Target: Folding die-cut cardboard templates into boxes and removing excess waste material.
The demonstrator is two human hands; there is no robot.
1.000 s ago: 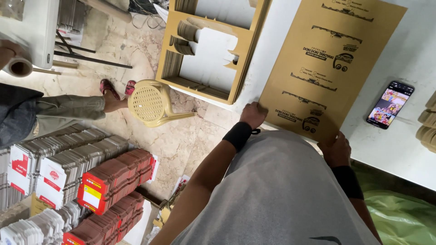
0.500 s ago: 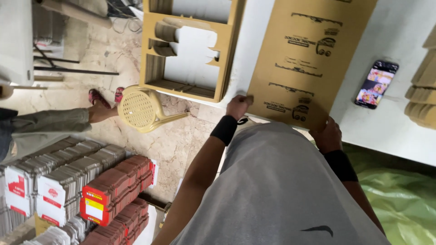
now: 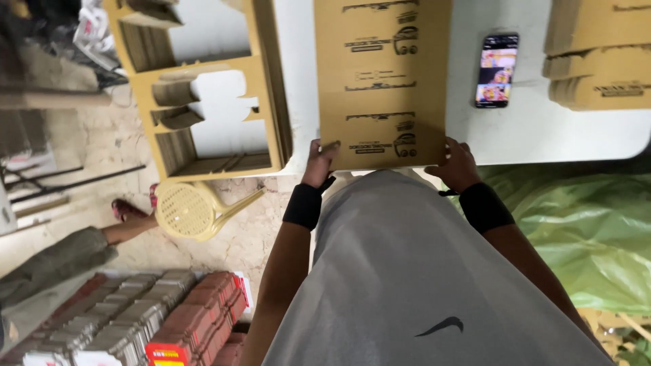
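Two hands, left hand (image 3: 319, 163), right hand (image 3: 458, 166), gripping flat carton (image 3: 383, 81)

The flat cardboard sheet (image 3: 383, 81) runs off the top edge, so its far end can't be seen. The stack of folded cartons (image 3: 597, 57) is cut at the top and right. The left hand (image 3: 319, 163) and right hand (image 3: 458, 166) hide their fingertips under the sheet's near edge. The phone (image 3: 496, 70) screen is too small to make out.
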